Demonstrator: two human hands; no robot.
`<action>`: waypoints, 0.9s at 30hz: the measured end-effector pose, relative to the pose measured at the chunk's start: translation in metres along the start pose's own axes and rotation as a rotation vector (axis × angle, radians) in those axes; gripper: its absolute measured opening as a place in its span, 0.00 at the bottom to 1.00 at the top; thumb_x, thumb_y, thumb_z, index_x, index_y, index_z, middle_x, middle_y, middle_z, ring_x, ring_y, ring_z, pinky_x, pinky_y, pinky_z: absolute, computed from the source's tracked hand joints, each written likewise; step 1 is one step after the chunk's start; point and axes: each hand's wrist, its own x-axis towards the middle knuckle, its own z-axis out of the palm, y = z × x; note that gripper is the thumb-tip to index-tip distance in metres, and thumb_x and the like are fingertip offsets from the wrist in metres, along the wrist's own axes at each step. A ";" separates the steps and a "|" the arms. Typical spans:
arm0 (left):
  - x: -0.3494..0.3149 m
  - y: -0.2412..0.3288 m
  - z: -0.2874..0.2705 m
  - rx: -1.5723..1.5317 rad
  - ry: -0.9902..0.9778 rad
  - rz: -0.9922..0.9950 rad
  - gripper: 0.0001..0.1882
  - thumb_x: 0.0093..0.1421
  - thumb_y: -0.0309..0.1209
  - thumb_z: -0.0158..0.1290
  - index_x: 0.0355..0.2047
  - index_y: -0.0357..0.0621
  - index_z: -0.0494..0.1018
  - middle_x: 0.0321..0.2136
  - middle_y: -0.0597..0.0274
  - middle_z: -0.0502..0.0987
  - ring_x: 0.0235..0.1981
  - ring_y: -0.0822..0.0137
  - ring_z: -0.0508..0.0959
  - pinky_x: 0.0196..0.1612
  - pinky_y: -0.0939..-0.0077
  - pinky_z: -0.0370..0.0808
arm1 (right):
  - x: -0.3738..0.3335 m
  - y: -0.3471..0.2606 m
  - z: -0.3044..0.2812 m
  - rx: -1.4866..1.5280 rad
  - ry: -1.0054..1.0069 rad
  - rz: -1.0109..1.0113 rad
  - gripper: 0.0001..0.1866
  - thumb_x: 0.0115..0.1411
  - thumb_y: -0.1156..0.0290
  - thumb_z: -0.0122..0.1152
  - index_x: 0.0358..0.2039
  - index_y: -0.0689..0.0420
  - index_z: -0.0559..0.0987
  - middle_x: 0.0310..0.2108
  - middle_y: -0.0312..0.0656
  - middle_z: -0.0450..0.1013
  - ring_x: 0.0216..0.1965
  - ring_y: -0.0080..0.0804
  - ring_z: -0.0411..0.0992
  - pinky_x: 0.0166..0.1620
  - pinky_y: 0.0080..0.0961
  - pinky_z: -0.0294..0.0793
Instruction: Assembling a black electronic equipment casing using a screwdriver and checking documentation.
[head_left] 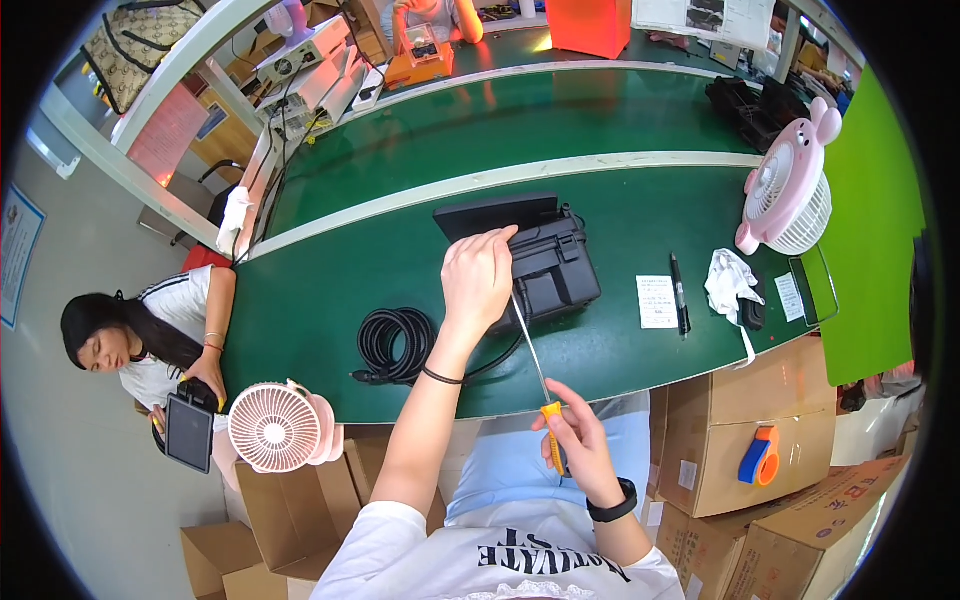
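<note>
My left hand [480, 275] lies over the left side of a black plastic case [552, 265], fingers bent together and gripping it; the fingertips' exact hold is partly hidden. A flat black panel [495, 215] stands behind that hand, at the case's far left. My right hand [578, 440], near the table's front edge, is closed around the yellow handle of a screwdriver [533, 350]. Its long metal shaft slants up to the near left side of the case, beside my left hand; its tip cannot be made out. A black cable [397, 345] lies coiled left of my left forearm.
On the green table [620, 210] are a paper slip [657, 302], a pen [680, 290], a white cloth [732, 285] and a pink fan [790, 190]. Another pink fan [275, 428] sits front left. A co-worker [160, 335] there holds a black screen device [188, 432]. Cardboard boxes [745, 440] stand below.
</note>
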 end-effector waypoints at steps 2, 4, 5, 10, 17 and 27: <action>-0.002 0.002 -0.001 0.008 0.007 0.030 0.17 0.67 0.30 0.42 0.43 0.43 0.81 0.40 0.56 0.83 0.45 0.56 0.81 0.55 0.61 0.71 | 0.004 0.011 0.002 0.006 0.000 -0.051 0.25 0.73 0.71 0.48 0.68 0.54 0.60 0.35 0.38 0.70 0.23 0.20 0.68 0.23 0.17 0.70; -0.002 0.003 -0.001 0.015 0.013 0.058 0.17 0.67 0.30 0.42 0.43 0.43 0.81 0.40 0.56 0.83 0.45 0.55 0.81 0.55 0.61 0.71 | 0.004 0.018 0.008 0.011 0.005 -0.066 0.26 0.73 0.71 0.48 0.69 0.54 0.58 0.35 0.37 0.68 0.23 0.19 0.67 0.23 0.17 0.71; -0.003 0.002 -0.001 0.000 0.004 0.056 0.17 0.67 0.30 0.42 0.43 0.43 0.81 0.40 0.56 0.83 0.45 0.55 0.81 0.55 0.60 0.71 | 0.004 0.022 0.011 0.014 0.008 -0.078 0.26 0.73 0.71 0.48 0.69 0.54 0.57 0.34 0.36 0.66 0.23 0.19 0.66 0.23 0.17 0.71; -0.003 0.001 -0.002 -0.013 -0.016 0.050 0.17 0.68 0.31 0.41 0.44 0.43 0.81 0.41 0.55 0.83 0.46 0.55 0.80 0.56 0.59 0.70 | 0.003 0.025 0.016 -0.048 0.014 -0.084 0.27 0.72 0.71 0.48 0.69 0.52 0.56 0.34 0.36 0.65 0.25 0.19 0.65 0.23 0.18 0.71; -0.003 -0.001 -0.003 -0.019 -0.020 0.071 0.19 0.68 0.32 0.40 0.46 0.43 0.81 0.42 0.53 0.83 0.47 0.53 0.80 0.57 0.59 0.69 | 0.001 0.007 0.022 0.399 -0.037 0.140 0.28 0.73 0.70 0.47 0.70 0.46 0.54 0.36 0.35 0.64 0.28 0.20 0.65 0.24 0.17 0.69; -0.007 0.001 -0.005 -0.011 -0.010 0.050 0.22 0.69 0.31 0.36 0.47 0.43 0.81 0.44 0.49 0.82 0.49 0.51 0.80 0.58 0.60 0.69 | 0.005 0.034 0.013 -0.495 0.124 -0.195 0.26 0.70 0.73 0.51 0.66 0.57 0.59 0.36 0.41 0.69 0.28 0.27 0.70 0.28 0.26 0.73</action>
